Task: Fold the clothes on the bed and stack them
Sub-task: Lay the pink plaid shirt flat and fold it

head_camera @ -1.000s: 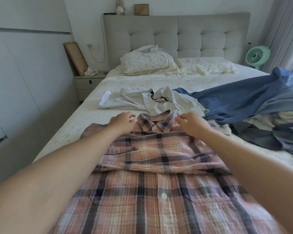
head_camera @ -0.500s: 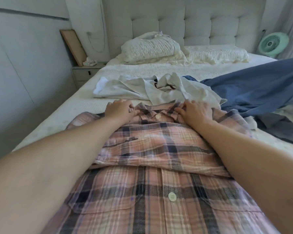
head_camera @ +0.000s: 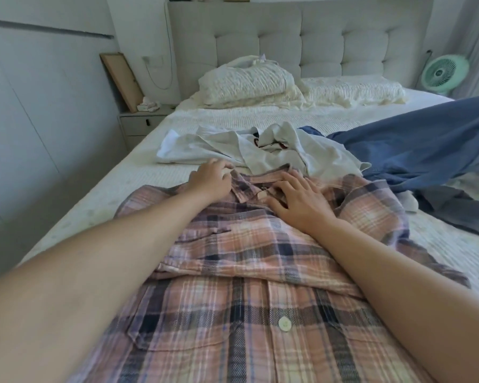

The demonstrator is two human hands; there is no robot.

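Clearly soft and light, the plaid shirt (head_camera: 241, 244) lies spread on the bed (head_camera: 138, 183), limp enough to wrinkle and slide. The left hand (head_camera: 210, 179) curls at the collar's edge; the right hand (head_camera: 299, 200) presses flat, fingers spread. Shoulder seams look the best hold.

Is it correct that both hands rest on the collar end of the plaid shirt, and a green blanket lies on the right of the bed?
Not quite: the blanket is blue, as the head view shows. Left hand and right hand do rest at the plaid shirt's collar end.
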